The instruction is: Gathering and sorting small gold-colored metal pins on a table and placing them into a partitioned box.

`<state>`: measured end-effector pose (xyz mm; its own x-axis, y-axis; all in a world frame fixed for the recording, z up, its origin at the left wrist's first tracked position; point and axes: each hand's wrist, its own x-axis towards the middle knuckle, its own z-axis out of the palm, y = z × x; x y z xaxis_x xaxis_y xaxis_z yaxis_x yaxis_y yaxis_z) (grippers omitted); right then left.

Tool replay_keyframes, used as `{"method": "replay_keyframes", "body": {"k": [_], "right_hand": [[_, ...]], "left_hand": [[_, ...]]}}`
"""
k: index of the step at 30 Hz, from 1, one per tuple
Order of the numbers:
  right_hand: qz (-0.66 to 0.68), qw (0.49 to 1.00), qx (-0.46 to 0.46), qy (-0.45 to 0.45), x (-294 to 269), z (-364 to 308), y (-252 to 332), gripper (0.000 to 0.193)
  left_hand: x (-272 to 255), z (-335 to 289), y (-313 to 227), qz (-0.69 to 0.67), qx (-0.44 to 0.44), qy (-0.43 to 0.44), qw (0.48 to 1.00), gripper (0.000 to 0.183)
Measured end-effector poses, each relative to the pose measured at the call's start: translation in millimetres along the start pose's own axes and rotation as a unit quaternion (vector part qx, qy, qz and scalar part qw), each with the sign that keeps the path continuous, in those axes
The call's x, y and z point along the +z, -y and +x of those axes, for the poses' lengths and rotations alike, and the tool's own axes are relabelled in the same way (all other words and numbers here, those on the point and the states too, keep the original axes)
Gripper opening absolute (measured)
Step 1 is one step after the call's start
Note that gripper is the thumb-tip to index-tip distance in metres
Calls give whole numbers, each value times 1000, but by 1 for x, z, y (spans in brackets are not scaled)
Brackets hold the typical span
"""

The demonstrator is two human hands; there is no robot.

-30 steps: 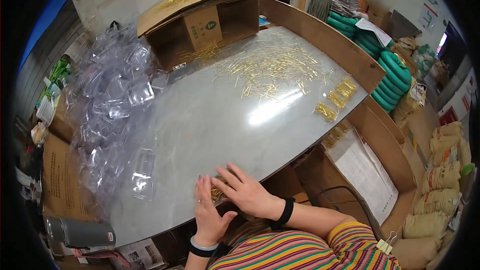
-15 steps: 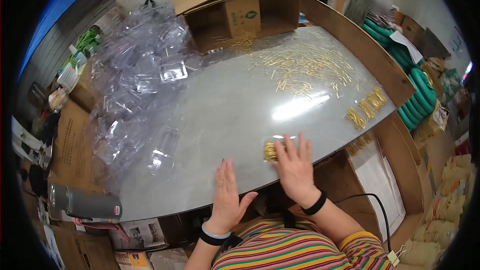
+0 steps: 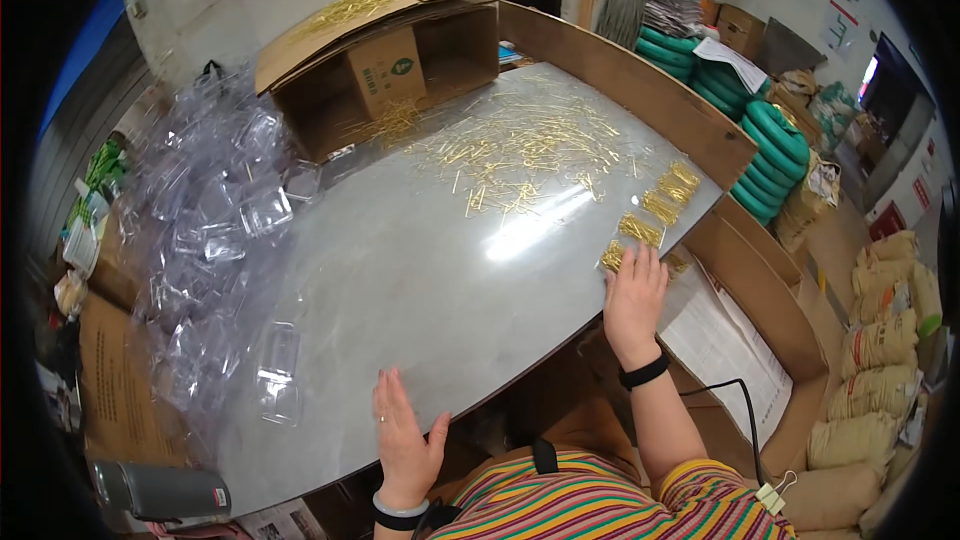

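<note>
My right hand (image 3: pixel 635 308) reaches to the table's right edge, fingers stretched out. Its fingertips are at the nearest pack of gold wire pieces (image 3: pixel 613 256), partly covering it. More gold packs (image 3: pixel 660 207) run in a row beyond it along that edge, seemingly in clear plastic cases. My left hand (image 3: pixel 405 445) rests at the table's near edge with fingers extended and thumb apart, holding nothing. Farther back, thin gold wire pieces (image 3: pixel 525 145) lie scattered loose on the grey tabletop (image 3: pixel 400 280).
A large heap of clear plastic cases (image 3: pixel 215 210) covers the left side, with one case (image 3: pixel 278 370) apart from it. An open cardboard box (image 3: pixel 390 70) stands at the back. A grey bottle (image 3: pixel 165 490) lies at lower left. A cardboard wall (image 3: pixel 640 90) borders the far right edge.
My right hand has slid a gold pack from the table's near middle to the row at the right edge. My left hand remains by the near edge. The view has turned rightward.
</note>
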<state>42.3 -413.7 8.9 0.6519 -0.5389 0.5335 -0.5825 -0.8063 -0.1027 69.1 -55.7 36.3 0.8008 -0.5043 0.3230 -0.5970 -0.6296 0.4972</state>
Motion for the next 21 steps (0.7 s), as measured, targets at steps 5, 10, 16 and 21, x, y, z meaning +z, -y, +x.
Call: {"method": "replay_keyframes", "body": {"k": [5,10,16,21], "right_hand": [[21,999,3,-27,-12,4,8,54],[192,975,33,-104,-27,12,-21,47],[503,795,307,144,-14,39,-104,34],[567,701,318,292,-23,57,-105,25]], "left_hand": [[1,-1,1,8,8,0,1000,87],[-3,-6,3,12,-11,5,1000,87],[-3,1,-4,3,0,27,1000,87],[-7,9,-11,-3,-3,42,999,86]]}}
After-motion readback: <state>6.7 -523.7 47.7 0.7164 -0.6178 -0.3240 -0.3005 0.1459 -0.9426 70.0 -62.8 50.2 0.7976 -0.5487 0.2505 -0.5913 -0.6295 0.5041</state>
